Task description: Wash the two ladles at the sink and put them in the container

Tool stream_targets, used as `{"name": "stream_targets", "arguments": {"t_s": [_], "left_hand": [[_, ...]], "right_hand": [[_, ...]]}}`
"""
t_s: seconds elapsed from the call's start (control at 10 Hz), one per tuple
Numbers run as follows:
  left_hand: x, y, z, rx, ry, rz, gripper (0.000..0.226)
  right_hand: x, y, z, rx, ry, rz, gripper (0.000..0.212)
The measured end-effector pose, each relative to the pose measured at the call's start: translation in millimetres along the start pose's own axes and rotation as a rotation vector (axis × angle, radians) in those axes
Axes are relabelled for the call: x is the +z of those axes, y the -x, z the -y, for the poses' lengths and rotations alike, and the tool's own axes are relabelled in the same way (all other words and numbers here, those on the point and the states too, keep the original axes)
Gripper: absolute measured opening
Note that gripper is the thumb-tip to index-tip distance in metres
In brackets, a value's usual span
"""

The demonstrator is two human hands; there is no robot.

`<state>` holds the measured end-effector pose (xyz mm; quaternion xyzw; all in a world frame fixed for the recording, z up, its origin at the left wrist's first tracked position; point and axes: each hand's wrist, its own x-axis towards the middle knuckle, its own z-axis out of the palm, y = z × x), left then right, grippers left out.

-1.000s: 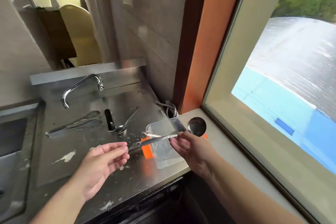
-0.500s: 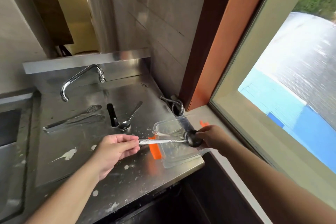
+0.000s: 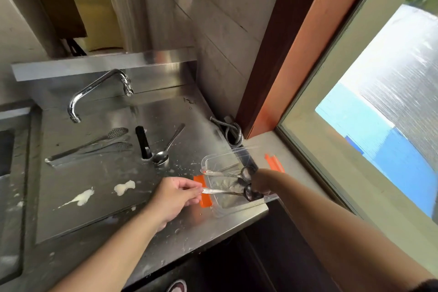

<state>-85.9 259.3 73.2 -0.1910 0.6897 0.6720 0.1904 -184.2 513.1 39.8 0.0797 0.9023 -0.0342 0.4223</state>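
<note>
Container (image 3: 214, 161) sits at the surface (image 3: 99, 199) right front corner, one ladle (image 3: 222, 174) inside it. Tongs (image 3: 90, 147) and spoon (image 3: 166, 149) lie left of it, faucet (image 3: 94, 89) behind them.

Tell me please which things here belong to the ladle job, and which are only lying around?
Belong to the job:
held ladle
second ladle, in the container
clear container
left hand, right hand

Just lying about:
tongs
spoon
black-handled tool
hose

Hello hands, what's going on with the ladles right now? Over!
Left hand pinches second ladle by its handle, right hand at its bowl, over the clear container. First ladle already inside. Nothing in the way.
</note>
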Motion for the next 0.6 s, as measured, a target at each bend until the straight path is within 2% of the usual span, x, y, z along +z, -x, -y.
{"name": "stream_targets", "arguments": {"t_s": [0.2, 0.3, 0.4, 0.5, 0.6], "left_hand": [[16, -2, 5, 0.025, -0.016, 0.024, 0.009], [20, -4, 7, 0.058, -0.067, 0.024, 0.008], [14, -7, 10, 0.098, -0.133, 0.034, 0.007], [4, -3, 10, 0.117, -0.197, 0.070, 0.011], [-5, 5, 10, 0.131, -0.225, 0.082, 0.017]], "right_hand": [[8, -15, 4, 0.021, 0.211, 0.043, 0.049], [8, -11, 8, 0.012, 0.250, 0.019, 0.048], [3, 3, 11, 0.043, 0.156, -0.008, 0.045], [-1, 26, 11, -0.098, 0.127, -0.199, 0.034], [-1, 57, 12, -0.192, -0.031, -0.385, 0.023]]}}
